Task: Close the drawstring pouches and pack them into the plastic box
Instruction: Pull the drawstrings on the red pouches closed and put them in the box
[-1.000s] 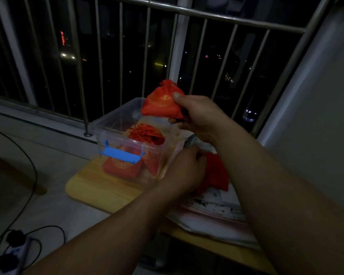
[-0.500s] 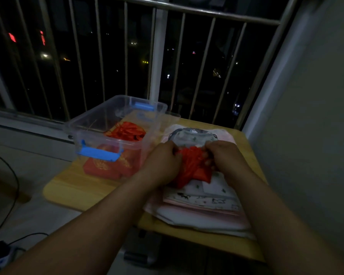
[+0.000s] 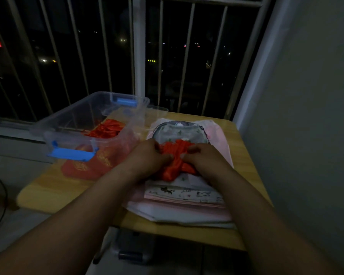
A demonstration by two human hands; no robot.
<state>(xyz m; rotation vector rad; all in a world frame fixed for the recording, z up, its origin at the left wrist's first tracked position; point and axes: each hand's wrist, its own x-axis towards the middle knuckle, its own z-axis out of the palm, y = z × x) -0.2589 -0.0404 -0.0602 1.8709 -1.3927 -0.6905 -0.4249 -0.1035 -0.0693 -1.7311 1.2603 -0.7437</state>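
Note:
A red drawstring pouch (image 3: 174, 159) lies on a stack of printed cloth bags at the table's middle. My left hand (image 3: 145, 157) grips its left side and my right hand (image 3: 205, 158) grips its right side, bunching the fabric between them. To the left stands the clear plastic box (image 3: 72, 124) with blue latches. Several red pouches (image 3: 105, 129) lie inside it, some with gold print showing through the near wall.
The small wooden table (image 3: 244, 155) ends close to a grey wall on the right. A grey patterned drawstring bag (image 3: 180, 132) tops the stack of cloth bags (image 3: 187, 205). Metal railing bars (image 3: 139, 56) stand behind. A black cable (image 3: 0, 187) runs over the floor at left.
A second ago my right hand held a closed red pouch above the box. That pouch is out of my hand, and both hands now grip another red pouch on the stack.

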